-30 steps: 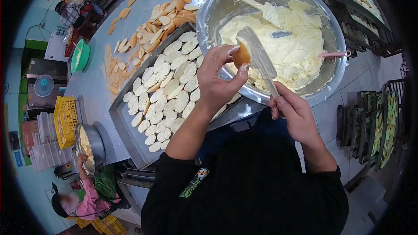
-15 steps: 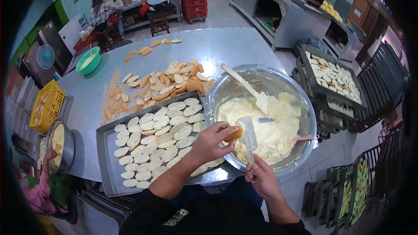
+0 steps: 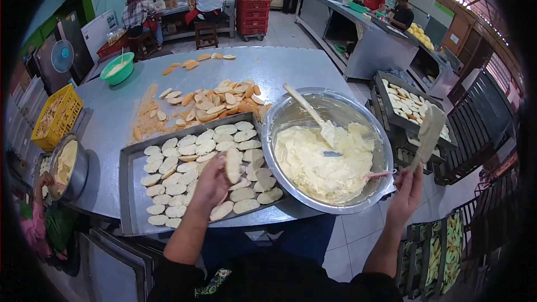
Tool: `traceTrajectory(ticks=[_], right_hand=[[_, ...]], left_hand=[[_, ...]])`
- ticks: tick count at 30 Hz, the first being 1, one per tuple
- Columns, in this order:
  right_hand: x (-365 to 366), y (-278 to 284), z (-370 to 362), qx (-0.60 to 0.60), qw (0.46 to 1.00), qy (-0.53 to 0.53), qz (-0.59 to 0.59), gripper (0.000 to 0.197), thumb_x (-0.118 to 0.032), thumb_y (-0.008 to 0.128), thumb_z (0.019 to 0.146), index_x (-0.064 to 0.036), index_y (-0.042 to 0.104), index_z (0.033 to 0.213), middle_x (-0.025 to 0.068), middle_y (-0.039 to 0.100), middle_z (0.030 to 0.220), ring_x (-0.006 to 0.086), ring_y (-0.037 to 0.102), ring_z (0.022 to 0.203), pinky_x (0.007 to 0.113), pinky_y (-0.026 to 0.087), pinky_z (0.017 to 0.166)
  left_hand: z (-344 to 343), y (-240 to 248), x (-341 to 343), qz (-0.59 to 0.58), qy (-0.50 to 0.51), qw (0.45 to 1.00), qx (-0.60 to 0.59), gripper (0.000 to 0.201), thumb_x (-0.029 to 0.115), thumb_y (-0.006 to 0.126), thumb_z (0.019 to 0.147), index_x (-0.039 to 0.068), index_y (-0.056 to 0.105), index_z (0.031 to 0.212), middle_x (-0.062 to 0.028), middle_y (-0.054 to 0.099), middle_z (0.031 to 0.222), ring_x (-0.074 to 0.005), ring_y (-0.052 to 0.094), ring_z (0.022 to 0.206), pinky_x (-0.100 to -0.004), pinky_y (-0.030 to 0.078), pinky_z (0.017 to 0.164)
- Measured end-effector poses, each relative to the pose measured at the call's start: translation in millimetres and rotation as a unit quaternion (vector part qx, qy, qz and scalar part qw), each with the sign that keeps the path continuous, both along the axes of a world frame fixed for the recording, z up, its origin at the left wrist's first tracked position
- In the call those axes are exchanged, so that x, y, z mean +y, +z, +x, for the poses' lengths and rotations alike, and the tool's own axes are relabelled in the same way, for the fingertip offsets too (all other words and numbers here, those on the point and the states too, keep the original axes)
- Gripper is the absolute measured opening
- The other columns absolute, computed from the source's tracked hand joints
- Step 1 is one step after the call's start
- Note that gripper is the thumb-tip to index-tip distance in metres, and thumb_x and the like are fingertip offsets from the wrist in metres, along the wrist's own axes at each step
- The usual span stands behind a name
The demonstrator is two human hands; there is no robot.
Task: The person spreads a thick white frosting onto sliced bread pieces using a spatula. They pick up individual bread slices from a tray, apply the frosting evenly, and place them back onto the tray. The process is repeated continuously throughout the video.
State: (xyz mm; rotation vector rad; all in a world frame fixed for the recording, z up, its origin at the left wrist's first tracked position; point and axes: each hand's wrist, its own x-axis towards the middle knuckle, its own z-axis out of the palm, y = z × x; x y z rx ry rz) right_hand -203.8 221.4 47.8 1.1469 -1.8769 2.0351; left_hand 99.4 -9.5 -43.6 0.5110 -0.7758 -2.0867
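Note:
My left hand (image 3: 211, 183) holds a bread slice (image 3: 232, 165), pale cut face showing, above the dark metal tray (image 3: 126, 190). Rows of bread slices (image 3: 184, 162) spread with pale cream fill much of that tray. Raised off to the right of the bowl, my right hand (image 3: 406, 194) grips the handle of a cream-smeared spatula (image 3: 430, 131). Between my hands stands a large steel bowl (image 3: 366, 111) of pale yellow cream (image 3: 313, 170). A second spatula (image 3: 305, 102) leans in it, and a pink handle (image 3: 380, 174) sticks out at its right side.
Behind the tray lies a heap of bread slices (image 3: 215, 103) with crumbs. A green bowl (image 3: 118, 72) sits at the table's far left, a yellow crate (image 3: 59, 117) nearer. Racked trays (image 3: 414, 100) of bread stand at right. A co-worker's hand (image 3: 46, 180) touches another cream bowl (image 3: 78, 176).
My left hand has moved left from the bowl to over the tray with the bread slice. My right hand has swung right and up with the spatula, away from the cream.

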Motion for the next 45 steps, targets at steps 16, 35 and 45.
traceTrajectory(ticks=[16,35,45], right_hand=[[5.3,-69.9,11.5,0.15,0.918,0.019,0.366,0.03,-0.004,0.044,0.083,-0.0006,0.052,0.112,0.0209,0.055,0.082,0.0327,0.054,0.075,0.037,0.043,0.069],[-17.4,-55.2,27.7,-0.026,0.955,0.1,0.277,0.033,-0.008,0.046,0.085,-0.0008,0.049,0.117,0.0049,0.053,0.073,0.01,0.048,0.067,0.023,0.039,0.061],[-26.2,-51.2,49.1,-0.09,0.953,0.166,0.238,0.029,-0.009,0.041,0.087,0.0053,0.048,0.112,0.0025,0.05,0.075,0.0079,0.044,0.065,0.02,0.036,0.059]], left_hand=[[48.5,-27.4,64.4,0.048,-0.039,0.986,0.153,0.041,0.017,0.052,0.081,0.003,0.04,0.117,-0.0183,0.055,0.1,-0.0281,0.058,0.091,-0.0395,0.051,0.075],[111.6,-8.4,55.0,-0.006,0.103,0.992,0.072,0.043,0.015,0.054,0.075,0.007,0.042,0.115,-0.0106,0.055,0.103,-0.0237,0.058,0.09,-0.041,0.052,0.072],[27.9,-2.0,19.1,-0.024,-0.038,0.993,0.113,0.051,0.017,0.054,0.073,0.005,0.038,0.12,-0.0125,0.051,0.11,-0.0255,0.053,0.099,-0.0393,0.044,0.084]])
